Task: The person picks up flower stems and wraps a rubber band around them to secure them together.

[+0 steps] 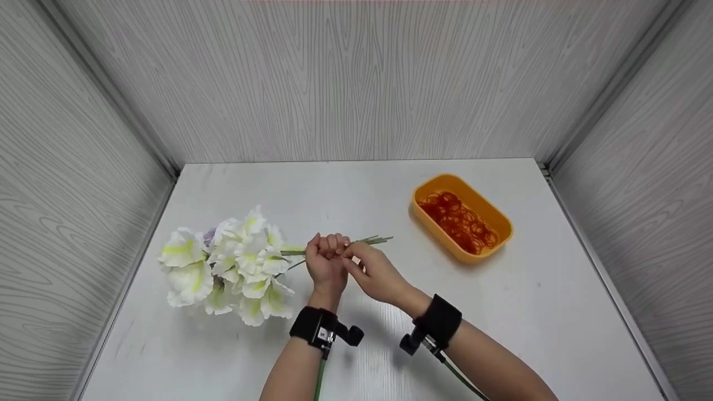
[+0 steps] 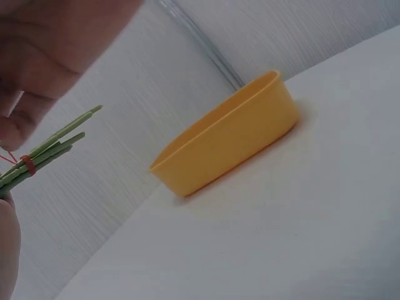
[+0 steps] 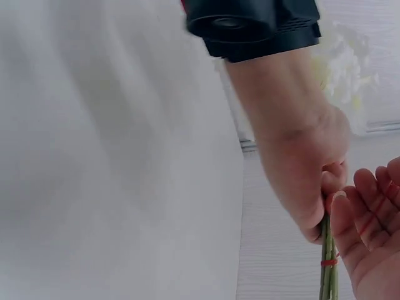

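Note:
A bunch of white and yellow artificial flowers (image 1: 245, 250), with a bit of purple among them, lies to the left in the head view. My left hand (image 1: 327, 267) grips its green stems (image 1: 374, 240) below the blooms, and the cut ends stick out to the right. Around the stems near those ends sits a red rubber band (image 2: 28, 165). My right hand (image 1: 381, 273) is close against the left one and pinches a stretched part of the band; in the right wrist view a red strand (image 3: 369, 224) runs across its fingers.
An orange-yellow plastic container (image 1: 440, 236) stands at the right of the white table (image 1: 356, 195), holding many loose red rubber bands (image 1: 462, 225). Grey wood-grain panels (image 1: 345, 83) enclose the table at the back and both sides.

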`<action>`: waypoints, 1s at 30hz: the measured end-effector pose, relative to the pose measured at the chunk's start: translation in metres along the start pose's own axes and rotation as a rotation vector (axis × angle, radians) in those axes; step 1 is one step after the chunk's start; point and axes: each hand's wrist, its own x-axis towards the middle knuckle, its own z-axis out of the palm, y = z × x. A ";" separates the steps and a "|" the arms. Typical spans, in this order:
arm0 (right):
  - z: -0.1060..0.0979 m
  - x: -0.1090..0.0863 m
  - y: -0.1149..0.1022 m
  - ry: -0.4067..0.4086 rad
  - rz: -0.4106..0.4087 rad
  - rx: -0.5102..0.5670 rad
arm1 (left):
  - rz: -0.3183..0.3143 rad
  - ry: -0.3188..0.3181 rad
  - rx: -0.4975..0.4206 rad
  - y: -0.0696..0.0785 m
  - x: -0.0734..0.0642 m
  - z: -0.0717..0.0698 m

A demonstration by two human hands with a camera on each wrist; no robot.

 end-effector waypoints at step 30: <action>0.026 -0.039 0.066 0.023 0.441 0.780 | -0.001 0.088 -0.162 0.005 0.002 0.004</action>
